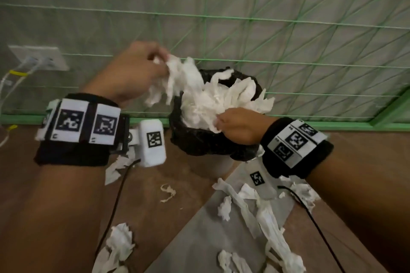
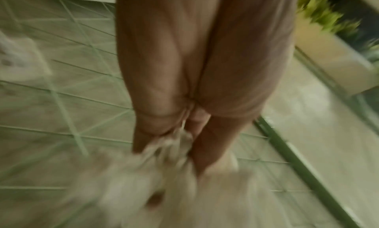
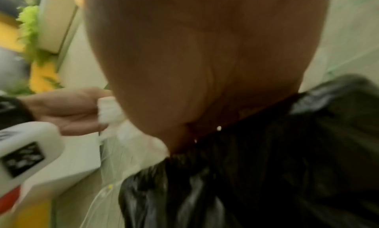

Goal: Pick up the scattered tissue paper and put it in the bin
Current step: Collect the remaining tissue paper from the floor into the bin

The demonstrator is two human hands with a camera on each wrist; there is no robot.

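Observation:
A bin lined with a black bag [image 1: 199, 142] stands on the floor against the wall, heaped with white tissue paper [image 1: 224, 99]. My left hand [image 1: 163, 63] is raised at the bin's upper left and pinches a crumpled bunch of tissue [image 1: 179, 80] that hangs over the rim. The left wrist view shows this hand [image 2: 180, 134] with tissue [image 2: 164, 174] bunched at its fingers. My right hand [image 1: 220, 122] is at the bin's near rim, fingers curled into the tissue heap. In the right wrist view its fingers are hidden over the black bag [image 3: 266, 166].
Loose tissue pieces lie on a grey mat [image 1: 195, 241] and the brown floor: a long strip [image 1: 268, 217], a wad [image 1: 121, 241], a small scrap [image 1: 168, 193]. A wall socket [image 1: 44, 57] with white cables is at the far left. Black wrist cables [image 1: 115, 204] trail down.

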